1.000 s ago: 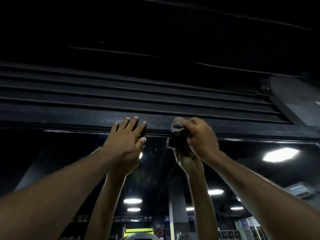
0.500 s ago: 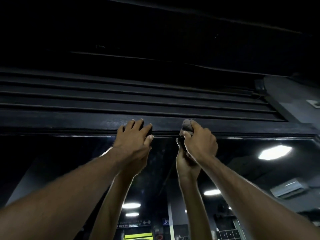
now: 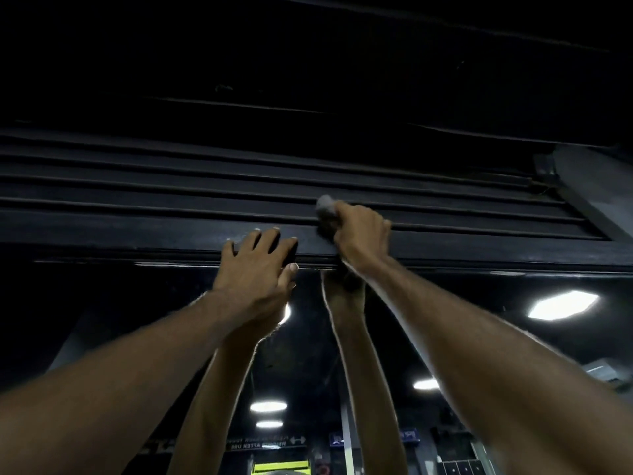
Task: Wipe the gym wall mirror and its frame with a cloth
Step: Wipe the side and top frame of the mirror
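The wall mirror [image 3: 102,320] fills the lower half of the view and reflects my raised arms and ceiling lights. Its black top frame [image 3: 137,234] runs across the middle as a wide dusty band. My left hand [image 3: 255,272] lies flat on the frame's lower edge, fingers spread and straight, thumb over the glass. My right hand [image 3: 359,234] grips a bunched grey cloth [image 3: 325,207] and presses it against the frame, just right of my left hand. Only the cloth's top end shows above my fingers.
Above the frame run several dark horizontal slats [image 3: 171,180] up to a black ceiling. A grey wall or beam [image 3: 589,180] meets the frame at the upper right. The mirror reflects lamps and gym signs.
My right hand has moved the cloth up from the mirror's top edge onto the upper part of the frame. My left hand has stayed on the frame, its fingers now spread wider.
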Demonstrator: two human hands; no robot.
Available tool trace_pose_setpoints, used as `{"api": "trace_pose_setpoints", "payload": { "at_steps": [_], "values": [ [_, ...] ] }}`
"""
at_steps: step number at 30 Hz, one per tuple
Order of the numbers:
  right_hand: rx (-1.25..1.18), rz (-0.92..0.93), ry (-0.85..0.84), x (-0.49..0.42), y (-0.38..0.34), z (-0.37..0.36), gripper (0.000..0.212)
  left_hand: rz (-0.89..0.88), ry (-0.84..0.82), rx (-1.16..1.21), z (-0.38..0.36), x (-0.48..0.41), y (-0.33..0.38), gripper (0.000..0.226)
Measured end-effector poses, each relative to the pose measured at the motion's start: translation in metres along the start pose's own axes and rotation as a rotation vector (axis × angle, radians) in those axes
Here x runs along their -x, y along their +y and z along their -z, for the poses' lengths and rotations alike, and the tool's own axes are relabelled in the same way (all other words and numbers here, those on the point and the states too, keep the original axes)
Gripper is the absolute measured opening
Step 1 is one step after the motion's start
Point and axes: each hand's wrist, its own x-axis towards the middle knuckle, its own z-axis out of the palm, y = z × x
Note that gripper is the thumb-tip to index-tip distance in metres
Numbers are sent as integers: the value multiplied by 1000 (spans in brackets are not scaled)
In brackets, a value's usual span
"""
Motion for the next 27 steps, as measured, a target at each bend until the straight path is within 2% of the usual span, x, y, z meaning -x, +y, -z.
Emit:
{"api": "trace_pose_setpoints", "payload": {
  "at_steps": [2,4,6,9,10,12,16,18,20,22,25,27],
  "values": [
    [28,206,27,21,-10,-4,51,-11,25,9,-1,7,-7,58],
    [-14,295,47,36,3,-2,57,1,52,34,-3,16,-11,57],
    [-87,223,106,45,27,2,54,-2,62,27,-4,23,-16,57],
    [-198,-123,238,54,43,0,58,-7,58,-6,-4,30,-30,59],
    [-200,-190,249,59,36,-5,59,-8,57,-8,-2,33,-36,59],
    [-179,-177,208,72,12,-17,61,-5,61,-2,-1,35,-46,58],
    [-288,36,126,79,-28,-29,59,-9,72,8,4,39,-59,56],
    [-247,88,194,62,-32,-28,58,-4,70,-2,8,37,-67,57],
    [-140,-48,281,31,-26,-27,55,7,86,-2,12,33,-79,57],
    [-63,-150,216,5,-30,-26,45,-20,75,-39,16,29,-93,59],
    [-58,52,73,-3,-67,-28,31,-60,36,-71,21,25,-108,62],
    [-35,271,22,17,-95,-36,37,-68,49,-51,21,29,-114,63]
  ]
}}
